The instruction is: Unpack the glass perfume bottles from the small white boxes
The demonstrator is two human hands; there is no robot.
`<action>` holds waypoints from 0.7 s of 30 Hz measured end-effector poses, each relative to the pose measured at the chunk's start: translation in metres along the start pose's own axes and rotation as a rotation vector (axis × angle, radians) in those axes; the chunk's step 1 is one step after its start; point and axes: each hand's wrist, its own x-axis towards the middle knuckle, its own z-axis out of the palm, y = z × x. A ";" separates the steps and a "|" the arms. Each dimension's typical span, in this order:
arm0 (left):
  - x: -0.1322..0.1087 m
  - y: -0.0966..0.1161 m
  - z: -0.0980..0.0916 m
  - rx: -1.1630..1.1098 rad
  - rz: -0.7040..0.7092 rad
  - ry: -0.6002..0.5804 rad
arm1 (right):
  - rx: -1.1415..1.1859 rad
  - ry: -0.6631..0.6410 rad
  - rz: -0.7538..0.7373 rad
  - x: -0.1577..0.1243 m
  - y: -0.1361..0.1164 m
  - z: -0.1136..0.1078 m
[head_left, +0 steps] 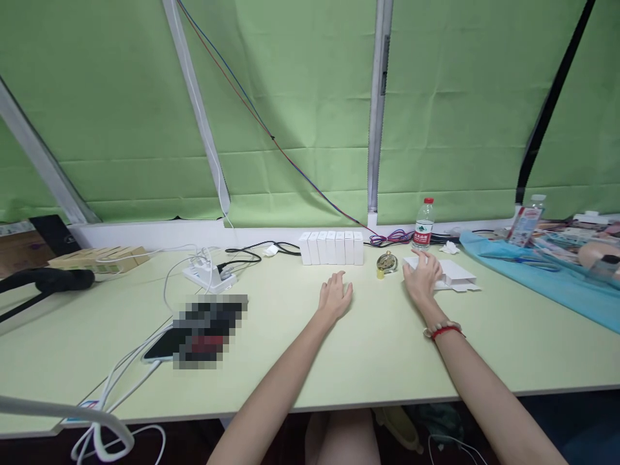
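Note:
My left hand lies flat on the pale green table, fingers stretched out, holding nothing. My right hand rests open with its fingertips on a flat white box; a red and beaded bracelet circles that wrist. Between the hands, a little farther back, sits a small round gold object. Behind it stands a row of several small white boxes.
A water bottle with a red cap stands at the back by the green curtain. A white power strip with cables and a tablet lie at the left. Blue cloth with clutter covers the right side. Wooden boxes sit far left.

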 end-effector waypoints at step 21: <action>0.001 0.001 0.008 0.254 0.254 -0.097 | 0.404 -0.716 -0.334 -0.057 -0.062 0.036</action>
